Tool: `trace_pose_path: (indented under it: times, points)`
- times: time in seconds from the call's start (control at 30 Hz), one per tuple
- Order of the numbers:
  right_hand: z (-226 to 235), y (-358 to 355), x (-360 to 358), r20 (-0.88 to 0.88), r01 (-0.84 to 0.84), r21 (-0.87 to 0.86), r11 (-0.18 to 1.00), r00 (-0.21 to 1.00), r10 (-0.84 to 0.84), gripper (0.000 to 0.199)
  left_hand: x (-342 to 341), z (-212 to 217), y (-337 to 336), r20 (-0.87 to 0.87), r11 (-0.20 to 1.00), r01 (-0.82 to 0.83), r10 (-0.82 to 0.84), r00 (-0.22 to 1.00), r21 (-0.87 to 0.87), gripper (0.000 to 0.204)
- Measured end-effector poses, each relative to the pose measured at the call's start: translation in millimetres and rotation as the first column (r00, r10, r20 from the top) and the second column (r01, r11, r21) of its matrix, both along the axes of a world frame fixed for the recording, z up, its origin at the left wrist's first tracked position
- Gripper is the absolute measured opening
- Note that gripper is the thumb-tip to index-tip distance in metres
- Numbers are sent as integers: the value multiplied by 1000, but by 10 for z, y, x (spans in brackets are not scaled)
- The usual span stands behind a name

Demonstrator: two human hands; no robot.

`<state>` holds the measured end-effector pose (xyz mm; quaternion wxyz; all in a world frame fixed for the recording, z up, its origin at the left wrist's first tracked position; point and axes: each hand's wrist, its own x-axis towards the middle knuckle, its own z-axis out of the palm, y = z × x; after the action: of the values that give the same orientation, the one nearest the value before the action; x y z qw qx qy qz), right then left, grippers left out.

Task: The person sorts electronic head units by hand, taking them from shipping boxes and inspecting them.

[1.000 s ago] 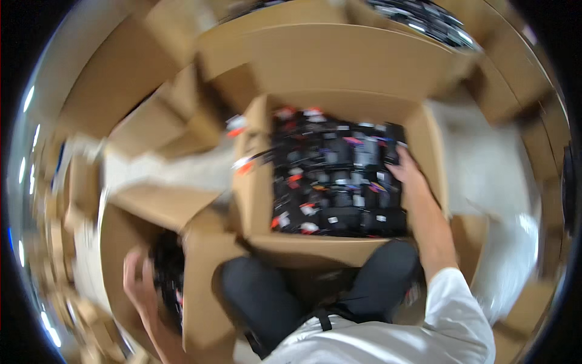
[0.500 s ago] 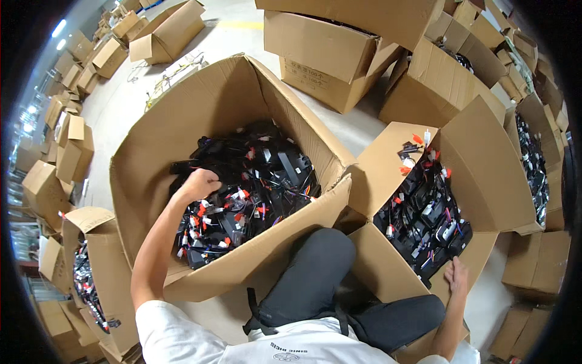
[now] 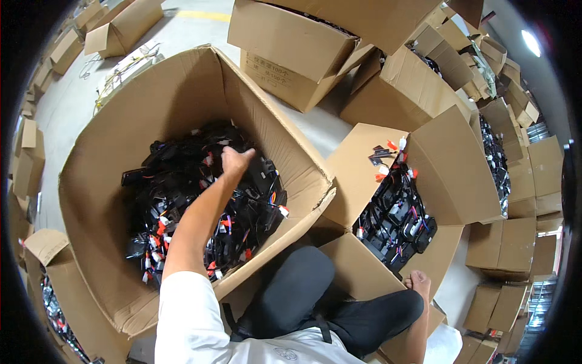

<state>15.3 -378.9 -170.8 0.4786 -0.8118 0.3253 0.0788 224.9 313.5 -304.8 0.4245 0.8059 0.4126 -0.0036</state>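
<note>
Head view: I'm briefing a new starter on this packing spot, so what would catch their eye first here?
First the big open cardboard box at the left, heaped with black wired parts with red and white connectors; the left hand reaches into the pile. To the right a smaller open box holds more of the same parts in a neater stack, and the right hand rests on its lower flap. More brown cartons crowd the floor all around.

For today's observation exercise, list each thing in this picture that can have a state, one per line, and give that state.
Large carton: open, tilted, holds a loose heap of black wired parts.
Smaller carton: open, parts packed in rows.
Left hand: reaching into the heap, touching parts; grip cannot be told.
Right hand: resting on the smaller carton's flap edge.
Stacked cartons behind: flaps loose, partly open.
</note>
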Motion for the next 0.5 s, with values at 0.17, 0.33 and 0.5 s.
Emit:
trace_pose_path:
  times: [0.17,0.33,0.5]
  points:
    - [76,19,-26,-57,15,-74,997,998,-19,21,44,9,-890,33,997,-78,78,996,13,89]
    - [-50,99,61,-45,4,-31,1000,999,-5,21,-36,-332,-79,225,982,-178,187,956,-60,75]
    - [185,-86,9,-85,20,-21,1000,996,-22,23,-397,874,-28,299,794,9,218,929,-608,37]
